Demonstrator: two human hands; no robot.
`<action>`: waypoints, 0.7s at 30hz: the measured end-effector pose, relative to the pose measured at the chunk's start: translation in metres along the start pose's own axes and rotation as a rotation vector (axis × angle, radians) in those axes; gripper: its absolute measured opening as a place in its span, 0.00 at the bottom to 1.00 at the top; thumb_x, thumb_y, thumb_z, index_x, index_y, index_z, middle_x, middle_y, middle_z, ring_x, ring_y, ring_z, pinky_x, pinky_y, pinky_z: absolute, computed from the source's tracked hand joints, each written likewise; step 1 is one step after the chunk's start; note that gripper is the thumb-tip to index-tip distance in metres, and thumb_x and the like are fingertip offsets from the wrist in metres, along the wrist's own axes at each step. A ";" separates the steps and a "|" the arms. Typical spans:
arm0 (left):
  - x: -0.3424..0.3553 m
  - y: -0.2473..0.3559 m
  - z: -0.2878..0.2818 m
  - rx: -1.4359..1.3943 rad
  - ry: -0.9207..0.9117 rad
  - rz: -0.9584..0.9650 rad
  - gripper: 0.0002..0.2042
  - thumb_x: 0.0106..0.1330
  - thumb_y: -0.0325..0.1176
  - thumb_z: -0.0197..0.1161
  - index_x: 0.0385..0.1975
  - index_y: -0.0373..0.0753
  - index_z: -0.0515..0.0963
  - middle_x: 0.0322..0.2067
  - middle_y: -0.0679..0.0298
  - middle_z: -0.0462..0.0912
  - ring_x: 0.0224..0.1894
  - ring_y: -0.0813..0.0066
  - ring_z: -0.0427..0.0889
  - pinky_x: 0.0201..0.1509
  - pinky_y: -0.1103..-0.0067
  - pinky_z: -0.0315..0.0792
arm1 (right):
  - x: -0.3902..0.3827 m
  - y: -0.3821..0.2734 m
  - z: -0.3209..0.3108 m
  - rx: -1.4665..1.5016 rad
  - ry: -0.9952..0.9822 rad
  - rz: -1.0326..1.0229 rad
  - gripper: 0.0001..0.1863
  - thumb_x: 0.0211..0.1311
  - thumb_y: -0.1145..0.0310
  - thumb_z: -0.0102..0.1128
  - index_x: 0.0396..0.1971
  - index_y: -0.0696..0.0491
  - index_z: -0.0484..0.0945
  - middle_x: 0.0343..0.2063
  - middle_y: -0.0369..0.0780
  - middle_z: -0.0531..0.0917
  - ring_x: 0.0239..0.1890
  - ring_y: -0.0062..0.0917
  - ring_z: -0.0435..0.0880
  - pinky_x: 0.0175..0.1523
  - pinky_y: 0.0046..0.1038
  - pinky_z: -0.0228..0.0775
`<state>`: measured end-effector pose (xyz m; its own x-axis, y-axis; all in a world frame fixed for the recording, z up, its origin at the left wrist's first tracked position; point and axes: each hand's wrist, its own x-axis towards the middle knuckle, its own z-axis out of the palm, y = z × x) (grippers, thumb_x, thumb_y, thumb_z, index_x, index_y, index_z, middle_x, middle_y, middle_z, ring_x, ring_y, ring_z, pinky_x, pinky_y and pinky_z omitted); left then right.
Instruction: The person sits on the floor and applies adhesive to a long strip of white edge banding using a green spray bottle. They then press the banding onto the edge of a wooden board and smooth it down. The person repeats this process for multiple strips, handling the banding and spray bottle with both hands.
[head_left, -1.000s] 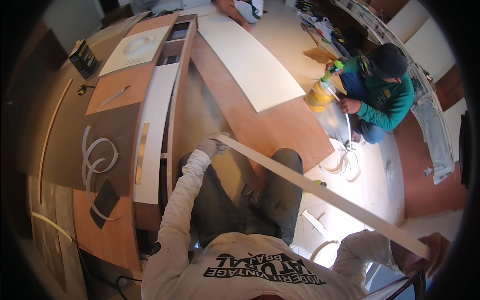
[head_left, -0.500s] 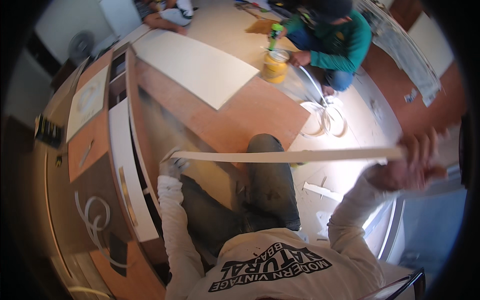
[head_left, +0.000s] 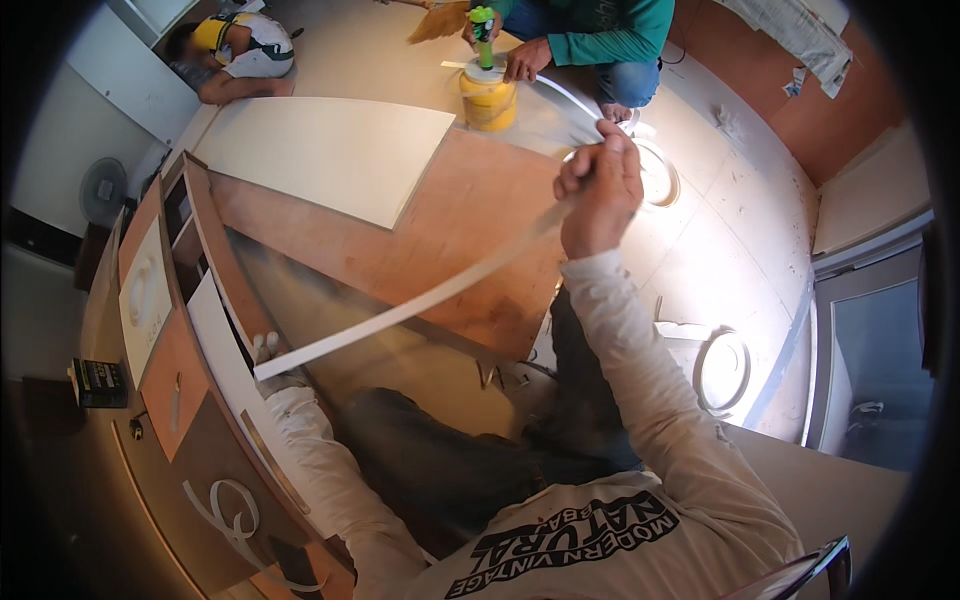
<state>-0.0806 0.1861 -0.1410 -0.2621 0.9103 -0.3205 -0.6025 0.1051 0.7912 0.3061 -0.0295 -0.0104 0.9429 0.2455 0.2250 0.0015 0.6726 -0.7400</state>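
Right hand closed, gripping the upper end of a long, narrow, white flexible strip; left hand closed on the lower end, partly hidden behind it. Strip bows between the hands, above a flat reddish-brown wooden panel.

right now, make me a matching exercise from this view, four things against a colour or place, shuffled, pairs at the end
1. Long pale strip
2. Bucket
3. Co-worker's sleeve
4. Curled strip

A. Green
B. On the dark brown board
C. In the right hand
D. Yellow

Pairs: 1-C; 2-D; 3-A; 4-B
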 end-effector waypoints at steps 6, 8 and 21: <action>0.014 0.018 -0.037 0.604 -0.268 0.002 0.17 0.65 0.31 0.60 0.53 0.37 0.75 0.39 0.55 0.83 0.26 0.74 0.81 0.26 0.81 0.76 | 0.033 0.083 0.000 0.154 0.177 0.287 0.14 0.74 0.61 0.41 0.46 0.56 0.68 0.20 0.37 0.71 0.21 0.24 0.69 0.27 0.28 0.66; 0.001 0.024 -0.036 0.750 -0.283 -0.021 0.16 0.66 0.31 0.59 0.53 0.36 0.75 0.39 0.55 0.84 0.28 0.74 0.82 0.29 0.81 0.77 | 0.042 0.106 -0.005 0.192 0.209 0.314 0.14 0.74 0.60 0.40 0.44 0.56 0.68 0.20 0.37 0.72 0.21 0.25 0.69 0.28 0.30 0.67; -0.067 0.029 -0.103 2.073 -0.305 0.947 0.25 0.59 0.34 0.58 0.59 0.42 0.69 0.65 0.52 0.62 0.68 0.51 0.58 0.70 0.56 0.49 | 0.019 0.189 0.020 0.427 -0.044 0.608 0.20 0.72 0.52 0.44 0.45 0.55 0.69 0.22 0.35 0.71 0.24 0.23 0.68 0.32 0.28 0.64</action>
<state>-0.1579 0.0872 -0.1502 0.2953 0.9252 0.2385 0.9548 -0.2949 -0.0383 0.3171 0.1161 -0.1328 0.7221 0.6823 -0.1139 -0.6542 0.6201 -0.4330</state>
